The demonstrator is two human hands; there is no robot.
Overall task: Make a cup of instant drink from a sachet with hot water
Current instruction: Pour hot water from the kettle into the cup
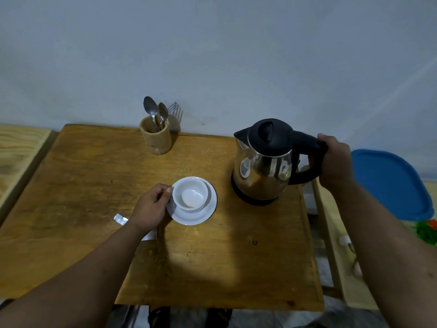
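On wooden table [94, 185]: left hand [151, 207] is pinching cup [190, 194] by its handle, steadying it on saucer [208, 209]; right hand [335, 159] is gripping kettle [262, 169] handle for pouring; sachet [121, 219] is lying beneath the left wrist, likely emptied.

1. The worktop [94, 185] is honey-brown wood with darker grain streaks.
2. The cup [190, 194] and saucer [201, 214] are plain white.
3. The kettle [262, 171] has a mirror-silver body with black lid and handle.
4. The cutlery holder [156, 138] is tan.
5. The lid [390, 185] at the right is bright blue.
6. The wall [212, 55] is pale grey-blue.
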